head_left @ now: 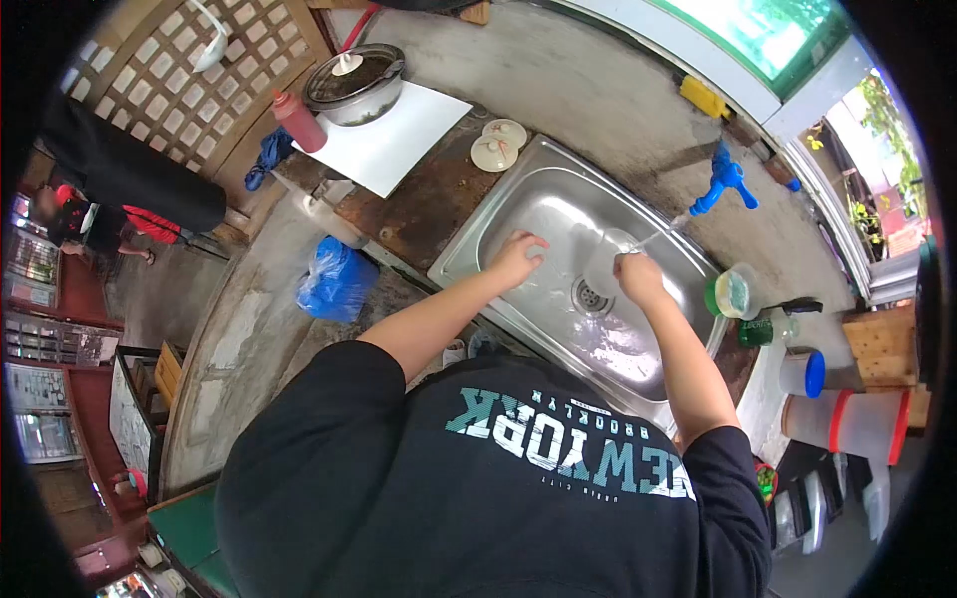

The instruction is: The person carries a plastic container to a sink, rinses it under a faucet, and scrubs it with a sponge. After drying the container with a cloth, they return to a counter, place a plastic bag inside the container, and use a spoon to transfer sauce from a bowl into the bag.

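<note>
While reaching over the steel sink (638, 349) with both arms, and taking its drain (591, 296) as the clock's centre, curling the right hand (638, 276) tightly at two o'clock, apparently gripping the edge of a pale round dish (611, 242). Holding that dish inside the basin, just past twelve o'clock, too blurred and glossy to name more exactly. Letting a thin stream of water (658, 234) fall toward the dish, close beside the knuckles, from the blue tap (725, 181) at half past one. Hovering with the left hand (515, 261) at ten o'clock, over the basin, bending its fingers but spreading them from the thumb, seemingly gripping nothing.

Showing on the worktop (419, 199) at eleven o'clock, just beside the sink: two overlapping pale saucers (495, 149). Standing farther out, toward half past ten: a lidded pot (369, 105) on a white board (384, 154), near a red bottle (299, 122) at ten. Hanging lower at nine: a blue plastic bag (339, 282). Sitting at three, near the sink's corner: a round green tub (733, 291), next to a green bottle (760, 330). Wearing, at six, a black T-shirt (478, 498) with printed lettering.
</note>
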